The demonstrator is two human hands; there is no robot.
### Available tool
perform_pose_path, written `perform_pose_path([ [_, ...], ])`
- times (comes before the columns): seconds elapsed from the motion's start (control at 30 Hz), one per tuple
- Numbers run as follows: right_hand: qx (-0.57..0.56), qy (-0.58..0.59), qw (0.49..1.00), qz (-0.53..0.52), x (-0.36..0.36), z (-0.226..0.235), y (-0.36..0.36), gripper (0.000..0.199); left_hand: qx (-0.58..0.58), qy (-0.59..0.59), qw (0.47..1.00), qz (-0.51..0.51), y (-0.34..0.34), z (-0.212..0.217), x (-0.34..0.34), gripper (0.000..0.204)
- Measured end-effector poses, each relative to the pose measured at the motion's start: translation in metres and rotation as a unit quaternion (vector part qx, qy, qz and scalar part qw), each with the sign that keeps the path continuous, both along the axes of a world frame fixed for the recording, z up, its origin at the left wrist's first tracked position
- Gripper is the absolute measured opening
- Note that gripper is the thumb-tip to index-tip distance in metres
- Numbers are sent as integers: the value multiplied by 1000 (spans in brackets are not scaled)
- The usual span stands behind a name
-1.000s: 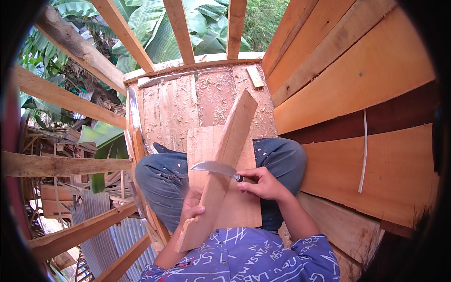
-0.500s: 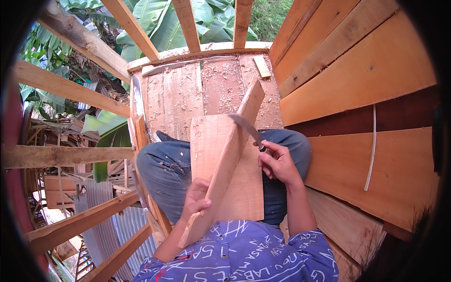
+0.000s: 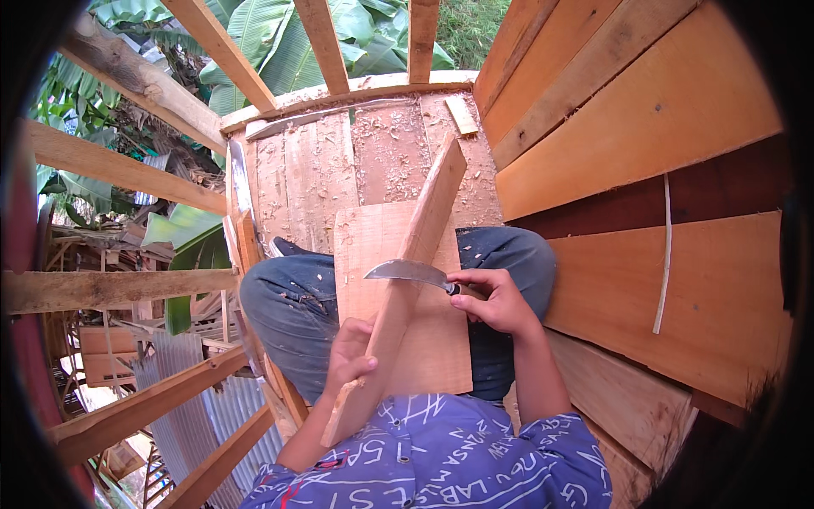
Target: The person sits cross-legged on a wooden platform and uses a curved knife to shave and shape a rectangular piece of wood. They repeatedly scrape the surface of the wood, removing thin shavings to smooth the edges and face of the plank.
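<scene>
Item: narrow wooden slat (image 3: 407, 280), held slantwise over the person's lap, its far end raised toward the shaving-strewn plank floor (image 3: 381, 153) and its near end low by the chest.

Left hand (image 3: 349, 356): fingers wrapped and pressed around the slat's lower part, thumb on its face.

Right hand (image 3: 496, 299): fingers folded tight about the handle of a curved knife (image 3: 411, 271); the blade lies across the slat near its middle, tip pointing to the person's left.

Support: a wide flat board (image 3: 424, 339) rests on both knees beneath the slat, which crosses it from near corner to far edge.

Bounds: to the right, a wall of broad planks (image 3: 644, 170) stands close beside the right knee. To the left, the floor ends at an open frame of beams (image 3: 119, 288), with corrugated sheeting (image 3: 212, 407) and banana leaves (image 3: 254, 34) below and beyond.

Open room: the floor strip ahead of the knees, with one small wood offcut (image 3: 462, 114) at the far end.

Containers: none in sight.
</scene>
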State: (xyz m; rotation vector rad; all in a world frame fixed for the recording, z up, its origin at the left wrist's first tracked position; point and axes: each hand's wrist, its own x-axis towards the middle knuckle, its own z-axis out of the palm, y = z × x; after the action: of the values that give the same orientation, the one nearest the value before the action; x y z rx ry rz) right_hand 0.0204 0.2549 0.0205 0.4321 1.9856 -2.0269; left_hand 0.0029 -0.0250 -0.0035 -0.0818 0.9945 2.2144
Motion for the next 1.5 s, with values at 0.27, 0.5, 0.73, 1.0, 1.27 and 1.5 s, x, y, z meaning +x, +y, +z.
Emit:
perform_pose_path([
  [0.27, -2, 52, 998, 31, 9, -12, -16, 35, -8, 16, 1000, -9, -6, -8, -3, 45],
  [0.5, 21, 42, 999, 10, 7, 2, -21, 36, -13, 71, 997, -13, -6, -17, -11, 47],
  [0.73, 88, 80, 992, 53, 11, -11, -31, 43, -2, 57, 998, -1, -4, -11, -10, 47],
  [1.0, 110, 50, 992, 43, 16, -17, -33, 42, -27, 49, 998, 7, -15, -20, -7, 47],
  [1.27, 83, 89, 992, 14, 13, -15, -44, 30, -62, 98, 993, 20, -11, -2, -6, 47],
  [1.5, 88, 75, 993, 21, 11, -11, -50, 31, -71, 94, 993, 32, -17, -1, -7, 44],
])
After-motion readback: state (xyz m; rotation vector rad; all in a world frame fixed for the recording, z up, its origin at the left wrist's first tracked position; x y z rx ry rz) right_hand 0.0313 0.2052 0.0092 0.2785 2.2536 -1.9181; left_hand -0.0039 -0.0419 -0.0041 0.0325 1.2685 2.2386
